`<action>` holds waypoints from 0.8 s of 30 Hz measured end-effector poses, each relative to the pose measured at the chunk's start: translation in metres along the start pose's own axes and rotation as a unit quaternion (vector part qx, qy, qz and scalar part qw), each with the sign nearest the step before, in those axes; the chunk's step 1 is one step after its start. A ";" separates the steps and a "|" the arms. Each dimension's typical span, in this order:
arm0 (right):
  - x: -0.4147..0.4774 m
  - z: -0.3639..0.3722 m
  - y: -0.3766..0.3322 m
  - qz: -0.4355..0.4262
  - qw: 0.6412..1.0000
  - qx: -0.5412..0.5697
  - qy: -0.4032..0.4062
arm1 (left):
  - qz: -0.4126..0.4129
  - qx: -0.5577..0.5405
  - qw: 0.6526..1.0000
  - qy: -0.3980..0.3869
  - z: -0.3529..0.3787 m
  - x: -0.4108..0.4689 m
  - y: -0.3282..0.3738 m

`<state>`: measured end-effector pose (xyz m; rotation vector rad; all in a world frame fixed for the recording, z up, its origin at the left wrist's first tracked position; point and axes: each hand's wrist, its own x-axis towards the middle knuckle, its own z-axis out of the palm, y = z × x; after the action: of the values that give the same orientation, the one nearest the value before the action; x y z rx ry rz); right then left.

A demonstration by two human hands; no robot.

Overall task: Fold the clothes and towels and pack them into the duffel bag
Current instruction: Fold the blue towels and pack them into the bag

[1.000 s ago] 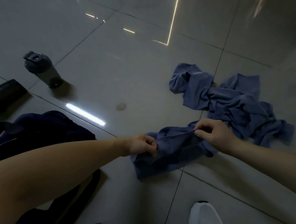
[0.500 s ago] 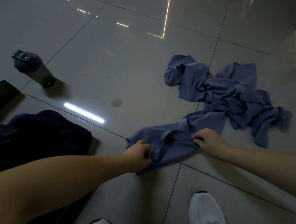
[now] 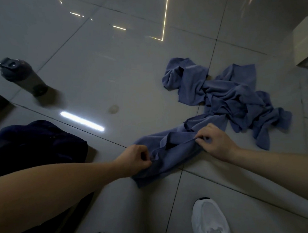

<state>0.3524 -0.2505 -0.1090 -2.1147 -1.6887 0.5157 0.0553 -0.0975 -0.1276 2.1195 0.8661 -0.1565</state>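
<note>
— Any writing to read here: a label, a brand, a number?
— None that can be read. The dark shaker bottle (image 3: 23,77) shows a plain side, and the navy duffel bag (image 3: 39,141) lies too dim to tell.
— The white sneaker (image 3: 210,219)?
— Blurred at the frame's lower edge — no mark on it is legible.
— And the blue towel (image 3: 229,97)?
— Plain cloth, as far as the view shows.
</note>
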 end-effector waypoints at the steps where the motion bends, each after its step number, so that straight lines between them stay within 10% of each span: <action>1: 0.001 -0.005 -0.005 -0.008 1.000 0.004 0.005 | -0.012 0.002 1.000 -0.007 0.000 0.000 0.002; 9: 0.004 -0.021 -0.027 -0.026 0.999 0.008 -0.038 | -0.051 0.076 0.988 -0.128 0.017 0.002 0.022; 24: -0.003 -0.018 -0.007 0.058 0.996 0.045 -0.052 | -0.061 0.062 0.996 0.001 0.002 0.009 0.021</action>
<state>0.3553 -0.2538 -0.0898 -2.1632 -1.5724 0.7343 0.0753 -0.1034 -0.1192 2.1822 1.0113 -0.2778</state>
